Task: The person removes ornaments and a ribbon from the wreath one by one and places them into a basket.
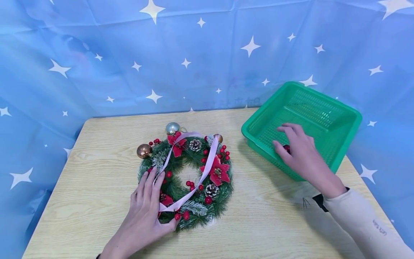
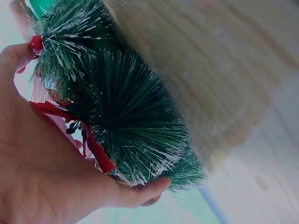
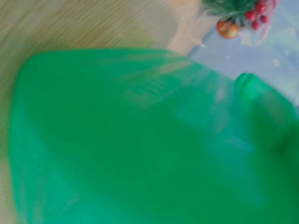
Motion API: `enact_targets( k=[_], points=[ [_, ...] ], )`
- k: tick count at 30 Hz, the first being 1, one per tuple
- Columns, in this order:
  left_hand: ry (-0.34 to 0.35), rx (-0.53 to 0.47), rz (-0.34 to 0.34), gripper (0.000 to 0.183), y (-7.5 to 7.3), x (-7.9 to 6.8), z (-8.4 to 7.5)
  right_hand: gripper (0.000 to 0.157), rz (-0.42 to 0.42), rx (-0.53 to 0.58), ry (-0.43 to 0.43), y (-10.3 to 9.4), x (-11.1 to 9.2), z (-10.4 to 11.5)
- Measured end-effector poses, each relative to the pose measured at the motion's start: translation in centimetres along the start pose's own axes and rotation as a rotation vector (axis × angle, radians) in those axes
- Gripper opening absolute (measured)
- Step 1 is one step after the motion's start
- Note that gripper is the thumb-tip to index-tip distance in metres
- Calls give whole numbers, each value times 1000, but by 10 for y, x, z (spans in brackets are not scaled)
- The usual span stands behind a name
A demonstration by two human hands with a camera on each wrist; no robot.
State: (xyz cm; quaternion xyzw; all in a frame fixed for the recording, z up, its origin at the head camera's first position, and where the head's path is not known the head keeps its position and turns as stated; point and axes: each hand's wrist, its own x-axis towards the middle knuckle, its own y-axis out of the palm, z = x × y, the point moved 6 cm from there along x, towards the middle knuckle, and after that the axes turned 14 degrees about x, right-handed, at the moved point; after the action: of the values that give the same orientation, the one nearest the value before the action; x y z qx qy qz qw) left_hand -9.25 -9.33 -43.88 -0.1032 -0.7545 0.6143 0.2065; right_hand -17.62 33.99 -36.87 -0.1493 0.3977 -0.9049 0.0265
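Left of the right hand (image 1: 299, 153), the basket wall (image 1: 262, 148) blocks low passage; beyond it, bare table (image 1: 249, 201) forms a lane. Right of the left hand (image 1: 145, 203) lie wreath (image 1: 195, 155) and ribbon (image 1: 211, 153); leftward is free.

From the left and lower left of the frame, the left hand (image 2: 51, 172) reaches around a frosted green wreath (image 2: 126, 102), its fingers (image 2: 135, 192) against the lower edge and another digit touching a red berry (image 2: 35, 44) at upper left. Red petals (image 2: 97, 149) show left of centre beside the palm, with a pink ribbon (image 2: 39, 88) partly hidden behind; the blurred, wood-grained tabletop (image 2: 229, 70) fills the right.
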Motion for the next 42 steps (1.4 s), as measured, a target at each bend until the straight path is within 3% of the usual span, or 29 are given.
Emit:
enact_targets(
  k=[6,10,15,21,24,34,42],
  points=[
    [-3,6,41,139,1,1,2,39,-21,36,-269,15,-4,37],
    [33,28,-18,136,-2,2,1,47,18,32,-455,32,-7,56],
    [72,40,-76,133,-4,3,2,65,139,63,-562,59,-14,67],
    [81,13,-37,133,-2,6,6,89,343,117,-473,97,-19,66],
    [80,-3,-5,134,-1,7,8,96,404,121,-436,112,-20,66],
    [84,-39,-6,133,-3,9,12,97,406,26,-484,141,-17,66],
    [-15,-84,7,138,-9,3,8,94,378,-8,-458,147,-21,68]
  ],
)
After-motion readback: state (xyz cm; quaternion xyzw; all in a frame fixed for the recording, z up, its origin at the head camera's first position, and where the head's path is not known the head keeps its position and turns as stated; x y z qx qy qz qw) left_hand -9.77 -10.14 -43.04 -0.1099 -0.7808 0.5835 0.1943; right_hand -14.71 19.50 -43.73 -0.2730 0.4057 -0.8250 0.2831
